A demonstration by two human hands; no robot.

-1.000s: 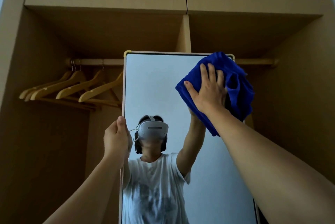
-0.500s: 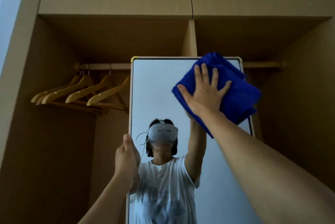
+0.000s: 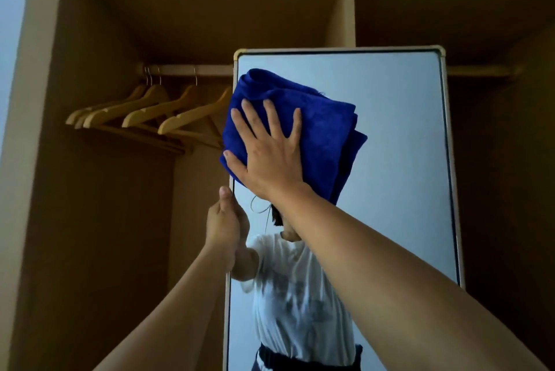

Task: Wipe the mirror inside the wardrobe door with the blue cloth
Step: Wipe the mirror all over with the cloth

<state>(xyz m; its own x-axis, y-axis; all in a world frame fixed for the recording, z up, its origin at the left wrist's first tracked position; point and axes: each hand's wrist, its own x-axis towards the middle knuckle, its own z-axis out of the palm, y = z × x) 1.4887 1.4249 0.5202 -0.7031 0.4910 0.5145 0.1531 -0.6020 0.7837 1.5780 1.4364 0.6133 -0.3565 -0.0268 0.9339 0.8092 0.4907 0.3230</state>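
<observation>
Mirror (image 3: 390,136) stands upright in front of open wooden wardrobe (image 3: 99,220), pale frame, rounded top corners. Blue cloth (image 3: 324,130) is bunched and folded, pressed flat against upper left part of the glass, its left edge overlapping the mirror's left frame. Right hand (image 3: 270,148) lies on top of the cloth, palm down, fingers straight and spread wide, thumb out to the left near the cloth's lower left corner; pressing, not pinching. Right forearm runs from lower right corner up to the cloth. Left hand (image 3: 225,223) is lower, on the mirror's left edge just under the cloth, fingers curled round the frame with thumb pointing up along it; gripping the frame. Left hand and cloth are near but not touching.

Reflection in the glass shows a person in a white printed T-shirt and dark waistband; raised arm covers most of the head.

Left of the mirror, four or so wooden hangers (image 3: 150,112) hang on a rail (image 3: 186,69) inside the wardrobe, close together, angled down left. Vertical divider panel (image 3: 345,10) rises behind the mirror's top. Right compartment dark, rail partly seen.
</observation>
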